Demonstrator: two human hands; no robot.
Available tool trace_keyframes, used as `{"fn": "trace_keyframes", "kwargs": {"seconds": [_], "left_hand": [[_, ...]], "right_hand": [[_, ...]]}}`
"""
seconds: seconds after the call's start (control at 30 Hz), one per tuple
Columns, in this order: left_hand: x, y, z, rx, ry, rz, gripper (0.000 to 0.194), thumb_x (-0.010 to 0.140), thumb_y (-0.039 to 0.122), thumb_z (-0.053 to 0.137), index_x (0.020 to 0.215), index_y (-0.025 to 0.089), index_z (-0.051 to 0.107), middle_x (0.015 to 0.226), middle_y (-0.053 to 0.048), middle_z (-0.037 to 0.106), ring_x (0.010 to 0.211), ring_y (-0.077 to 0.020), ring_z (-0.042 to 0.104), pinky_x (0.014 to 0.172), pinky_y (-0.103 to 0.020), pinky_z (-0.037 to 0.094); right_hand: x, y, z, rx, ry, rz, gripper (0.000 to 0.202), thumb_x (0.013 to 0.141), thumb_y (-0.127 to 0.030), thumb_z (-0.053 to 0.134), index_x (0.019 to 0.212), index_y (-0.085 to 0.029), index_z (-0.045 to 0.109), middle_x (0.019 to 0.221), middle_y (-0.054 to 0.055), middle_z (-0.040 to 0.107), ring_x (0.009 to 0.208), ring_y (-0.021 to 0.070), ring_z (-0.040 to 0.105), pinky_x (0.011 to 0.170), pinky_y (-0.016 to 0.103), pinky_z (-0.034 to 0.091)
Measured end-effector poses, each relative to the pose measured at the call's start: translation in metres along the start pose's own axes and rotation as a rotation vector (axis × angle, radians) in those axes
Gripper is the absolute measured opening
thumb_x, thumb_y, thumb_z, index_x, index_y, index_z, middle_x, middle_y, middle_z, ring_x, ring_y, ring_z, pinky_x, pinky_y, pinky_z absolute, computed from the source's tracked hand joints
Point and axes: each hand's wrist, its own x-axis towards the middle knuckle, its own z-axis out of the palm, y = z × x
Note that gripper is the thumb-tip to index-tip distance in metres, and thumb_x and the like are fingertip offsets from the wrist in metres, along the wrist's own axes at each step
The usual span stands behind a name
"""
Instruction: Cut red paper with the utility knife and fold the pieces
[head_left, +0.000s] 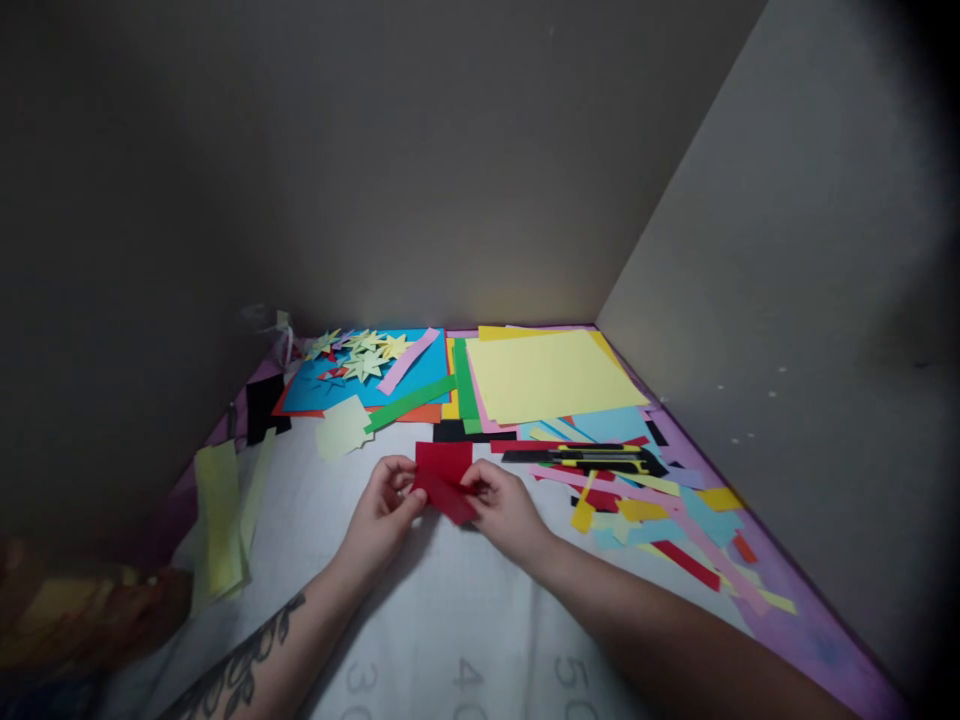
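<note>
A piece of red paper (444, 468), partly folded over at its lower edge, is held just above the white gridded mat (450, 620). My left hand (390, 495) pinches its left side between thumb and fingers. Its right side is gripped by my right hand (499, 500), whose fingertips are partly hidden behind the fold. Just beyond my right hand lies a black and yellow utility knife (600, 458) with its blade end pointing left.
Paper scraps (637, 510) litter the right side. Folded paper stars (364, 362) rest on a blue sheet (420, 370) at the back left, beside stacked yellow sheets (555, 375). Pale yellow strips (217, 520) lie left. Walls (450, 200) rise behind and to the right.
</note>
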Motion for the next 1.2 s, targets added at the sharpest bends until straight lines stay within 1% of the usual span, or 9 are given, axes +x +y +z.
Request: {"fn": "trace_keyframes", "kwargs": {"seconds": [0.13, 0.23, 0.37, 0.47, 0.57, 0.77, 0.9, 0.97, 1.2], "left_hand": [[0.0, -0.002, 0.001, -0.03, -0.076, -0.017, 0.048, 0.072, 0.031, 0.07, 0.111, 0.025, 0.043, 0.097, -0.004, 0.064, 0.086, -0.017, 0.061, 0.073, -0.028, 0.046], [0.0, -0.004, 0.0, -0.002, -0.075, 0.021, 0.052, 0.073, 0.03, 0.07, 0.116, 0.025, 0.042, 0.106, -0.007, 0.062, 0.093, -0.0189, 0.06, 0.077, -0.029, 0.047], [-0.001, -0.008, -0.002, 0.071, -0.032, 0.116, 0.044, 0.072, 0.027, 0.071, 0.11, 0.023, 0.049, 0.114, -0.008, 0.057, 0.096, -0.0189, 0.058, 0.08, -0.029, 0.047], [-0.002, -0.008, -0.002, 0.11, -0.06, 0.127, 0.036, 0.074, 0.025, 0.068, 0.105, 0.022, 0.05, 0.109, -0.006, 0.058, 0.092, -0.018, 0.059, 0.078, -0.029, 0.047], [-0.003, -0.004, -0.001, 0.164, -0.083, 0.068, 0.028, 0.076, 0.025, 0.065, 0.101, 0.021, 0.052, 0.099, -0.004, 0.062, 0.086, -0.0166, 0.06, 0.074, -0.027, 0.046], [-0.003, 0.002, 0.002, 0.238, -0.07, 0.014, 0.017, 0.078, 0.031, 0.062, 0.089, 0.017, 0.062, 0.086, -0.004, 0.066, 0.074, -0.0155, 0.059, 0.068, -0.026, 0.045], [-0.004, 0.0, 0.001, 0.234, -0.032, 0.018, 0.02, 0.078, 0.034, 0.062, 0.086, 0.016, 0.064, 0.082, -0.005, 0.067, 0.072, -0.0162, 0.059, 0.066, -0.027, 0.047], [-0.003, -0.001, -0.001, 0.237, -0.007, 0.045, 0.02, 0.078, 0.034, 0.061, 0.087, 0.016, 0.064, 0.084, -0.005, 0.067, 0.072, -0.0163, 0.06, 0.066, -0.027, 0.048], [0.001, 0.0, -0.009, 0.407, 0.042, 0.288, 0.01, 0.078, 0.024, 0.06, 0.08, 0.018, 0.069, 0.099, -0.008, 0.064, 0.093, -0.0192, 0.06, 0.082, -0.031, 0.048]], "right_hand": [[-0.002, -0.002, 0.0, -0.06, -0.015, -0.036, 0.014, 0.067, -0.02, 0.066, 0.079, -0.02, 0.058, 0.077, 0.0, 0.061, 0.065, 0.0138, 0.057, 0.054, 0.023, 0.047], [-0.002, -0.004, -0.001, -0.066, -0.023, -0.051, 0.021, 0.061, -0.019, 0.07, 0.079, -0.02, 0.058, 0.079, -0.001, 0.06, 0.066, 0.0139, 0.056, 0.054, 0.023, 0.048], [0.0, -0.002, -0.002, -0.034, 0.012, -0.062, 0.009, 0.07, -0.021, 0.062, 0.075, -0.02, 0.055, 0.076, -0.001, 0.058, 0.068, 0.014, 0.057, 0.061, 0.025, 0.049], [0.001, -0.001, -0.003, -0.007, 0.055, -0.063, 0.004, 0.076, -0.022, 0.057, 0.08, -0.021, 0.055, 0.08, 0.0, 0.06, 0.073, 0.0158, 0.059, 0.067, 0.027, 0.049], [0.0, -0.003, -0.005, 0.061, 0.04, -0.046, 0.009, 0.078, -0.024, 0.057, 0.086, -0.021, 0.055, 0.081, 0.0, 0.061, 0.073, 0.0159, 0.06, 0.067, 0.027, 0.048], [0.0, -0.007, -0.005, 0.038, 0.024, -0.004, 0.011, 0.076, -0.028, 0.061, 0.081, -0.021, 0.055, 0.074, -0.002, 0.059, 0.066, 0.0147, 0.056, 0.059, 0.025, 0.044], [0.001, -0.006, -0.005, 0.001, 0.015, 0.016, 0.012, 0.073, -0.028, 0.064, 0.076, -0.02, 0.055, 0.071, -0.002, 0.058, 0.063, 0.0139, 0.054, 0.057, 0.024, 0.041], [0.001, -0.005, -0.005, -0.014, 0.017, 0.014, 0.012, 0.073, -0.028, 0.064, 0.075, -0.02, 0.055, 0.071, -0.002, 0.058, 0.063, 0.0135, 0.054, 0.057, 0.024, 0.041], [0.0, -0.003, -0.006, 0.025, 0.036, -0.003, 0.017, 0.07, -0.025, 0.066, 0.08, -0.02, 0.053, 0.07, -0.004, 0.059, 0.063, 0.0144, 0.055, 0.056, 0.023, 0.041]]}}
